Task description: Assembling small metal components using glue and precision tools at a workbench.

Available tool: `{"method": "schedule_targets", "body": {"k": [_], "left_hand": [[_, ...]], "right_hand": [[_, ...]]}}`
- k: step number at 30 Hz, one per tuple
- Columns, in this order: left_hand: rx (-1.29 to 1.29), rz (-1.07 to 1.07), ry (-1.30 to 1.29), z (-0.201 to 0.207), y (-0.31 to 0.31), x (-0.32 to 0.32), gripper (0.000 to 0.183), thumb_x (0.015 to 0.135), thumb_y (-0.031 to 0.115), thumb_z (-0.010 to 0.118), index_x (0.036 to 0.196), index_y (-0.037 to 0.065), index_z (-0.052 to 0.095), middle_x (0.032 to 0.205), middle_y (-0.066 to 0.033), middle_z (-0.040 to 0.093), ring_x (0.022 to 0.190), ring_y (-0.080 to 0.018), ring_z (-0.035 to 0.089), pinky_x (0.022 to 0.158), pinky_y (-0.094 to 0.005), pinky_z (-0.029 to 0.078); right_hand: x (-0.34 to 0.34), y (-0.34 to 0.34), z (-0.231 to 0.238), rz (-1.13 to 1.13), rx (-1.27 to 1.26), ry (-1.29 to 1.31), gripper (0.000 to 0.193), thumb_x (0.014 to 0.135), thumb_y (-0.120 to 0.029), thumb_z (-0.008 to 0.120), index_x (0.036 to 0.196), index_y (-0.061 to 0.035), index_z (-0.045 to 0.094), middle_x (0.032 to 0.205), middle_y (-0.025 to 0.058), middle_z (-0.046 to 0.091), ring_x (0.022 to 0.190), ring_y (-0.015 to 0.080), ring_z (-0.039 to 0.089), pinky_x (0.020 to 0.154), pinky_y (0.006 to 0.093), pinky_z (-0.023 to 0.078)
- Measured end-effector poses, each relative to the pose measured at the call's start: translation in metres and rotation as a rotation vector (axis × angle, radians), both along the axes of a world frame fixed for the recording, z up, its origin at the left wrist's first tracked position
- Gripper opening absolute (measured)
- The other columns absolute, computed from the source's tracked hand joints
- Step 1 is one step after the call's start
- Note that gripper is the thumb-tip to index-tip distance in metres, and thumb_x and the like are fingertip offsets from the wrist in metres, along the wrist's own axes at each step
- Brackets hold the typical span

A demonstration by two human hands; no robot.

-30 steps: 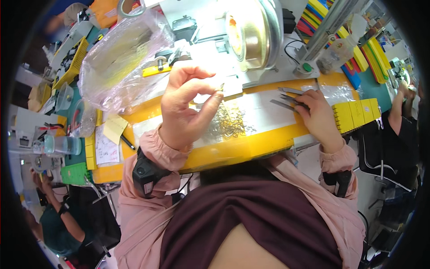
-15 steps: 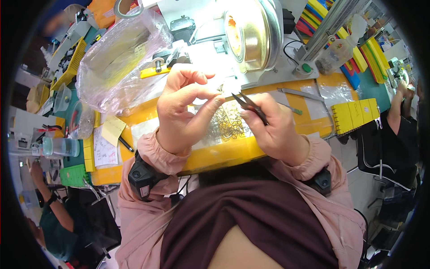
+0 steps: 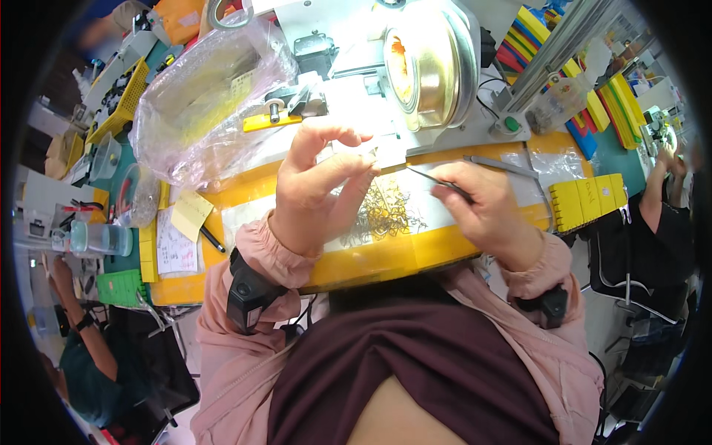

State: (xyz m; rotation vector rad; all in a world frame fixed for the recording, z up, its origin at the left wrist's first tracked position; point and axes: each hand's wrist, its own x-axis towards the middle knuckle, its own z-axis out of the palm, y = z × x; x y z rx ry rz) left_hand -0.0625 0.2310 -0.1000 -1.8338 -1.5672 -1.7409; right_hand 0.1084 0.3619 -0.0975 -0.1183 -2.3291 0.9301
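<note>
My left hand [image 3: 315,185] is curled above the orange-covered bench [image 3: 348,268], thumb and fingertips pinched together. Bright glare at the fingertips hides whatever small thing they hold. In my right hand [image 3: 489,208] is a pair of dark tweezers [image 3: 450,185], its tip pointing left toward my left fingertips and a little apart from them. Below and between both hands lies a loose heap of small, curved, brass-coloured metal pieces [image 3: 382,211] on a white sheet.
Behind my hands stands a machine with a large gold-coloured reel [image 3: 434,70]. A clear plastic bag [image 3: 189,111] lies at the left, near a yellow note [image 3: 192,215] and a black pen [image 3: 212,239]. A metal strip [image 3: 498,165] and yellow block [image 3: 588,198] are right. People work at both sides.
My right hand has moved right and slightly down with the tweezers, whose tip now looks narrower. My left hand has shifted slightly; the small metal piece seen at its fingertips is lost in glare.
</note>
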Motion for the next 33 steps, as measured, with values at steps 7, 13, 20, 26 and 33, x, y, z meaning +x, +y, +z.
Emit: {"method": "schedule_targets", "body": {"k": [7,13,20,26,33], "left_hand": [[-0.022,0.136,0.153,0.0,-0.001,0.0,0.019,0.06,-0.008,0.065,0.075,0.002,0.06,0.09,-0.012,0.057,0.077,-0.0234,0.057,0.065,-0.0282,0.046],[-0.031,0.121,0.112,-0.002,-0.004,0.0,0.02,0.062,-0.011,0.063,0.077,0.0,0.059,0.093,-0.0124,0.052,0.085,-0.0221,0.056,0.072,-0.0291,0.047],[-0.064,0.073,0.066,0.002,0.0,0.003,0.018,0.064,-0.012,0.062,0.078,0.0,0.059,0.095,-0.011,0.048,0.086,-0.0212,0.056,0.072,-0.0293,0.047],[-0.109,0.119,0.043,0.001,-0.004,0.0,0.016,0.065,-0.01,0.063,0.076,0.0,0.059,0.096,-0.0108,0.047,0.086,-0.0193,0.057,0.07,-0.0269,0.048],[-0.108,0.043,-0.074,0.002,-0.002,0.001,0.012,0.067,-0.007,0.063,0.076,0.001,0.059,0.093,-0.01,0.046,0.084,-0.0189,0.057,0.073,-0.0268,0.046]], "right_hand": [[0.048,0.04,-0.01,-0.247,0.473,-0.28,0.027,0.069,-0.009,0.063,0.095,-0.0028,0.059,0.085,0.0116,0.057,0.066,0.0303,0.055,0.062,0.0357,0.047],[0.074,0.11,0.032,-0.836,0.18,-0.039,0.021,0.074,-0.017,0.065,0.089,-0.0028,0.06,0.077,0.0085,0.057,0.066,0.0173,0.054,0.06,0.0275,0.043],[0.07,0.219,0.076,-0.94,0.072,0.11,0.039,0.071,-0.032,0.07,0.09,0.0,0.059,0.062,-0.0003,0.052,0.057,0.0082,0.047,0.054,0.0228,0.038],[0.066,0.173,0.118,-1.137,0.459,0.55,0.035,0.073,-0.028,0.067,0.088,0.0023,0.06,0.069,0.0022,0.06,0.062,0.0137,0.056,0.057,0.0279,0.044],[0.032,0.037,0.093,0.074,-0.367,0.315,0.038,0.074,-0.017,0.065,0.104,0.0014,0.051,0.094,0.0086,0.056,0.078,0.0135,0.054,0.064,0.0248,0.043]]}}
